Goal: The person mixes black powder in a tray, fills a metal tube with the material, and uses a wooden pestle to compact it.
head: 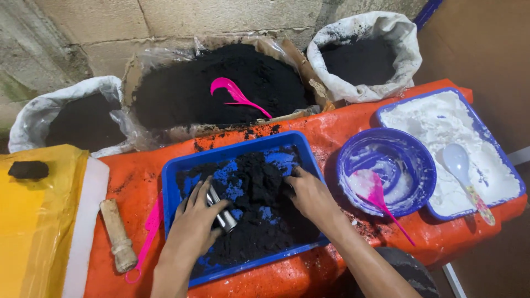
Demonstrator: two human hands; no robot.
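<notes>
Rough concrete blocks back an orange-covered desk [331,132] that fills the middle of the frame. At centre sits a blue tray [171,182] heaped with black powder [265,193]. The left hand [194,221], lower centre-left, is curled around a small shiny metal cylinder [222,216] that lies tilted on the powder, fingers wrapped over it. The right hand [310,194], just to its right, is pressed into the heap with its fingers bent and partly buried, so I cannot tell whether it grips anything.

Behind the tray, an open bag of black powder [182,94] holds a pink scoop [232,92], with a white sack [381,27] at upper right and another white sack [38,113] at left, both dark inside. Right of the tray stands a round blue bowl [425,165] with white residue and a pink spoon [381,201]. Beyond it a second blue tray [516,179] holds white powder and a pale spoon [461,163]. At lower left lie a wooden pestle [117,234] and a pink spoon handle [146,237], beside a yellow sheet [33,232].
</notes>
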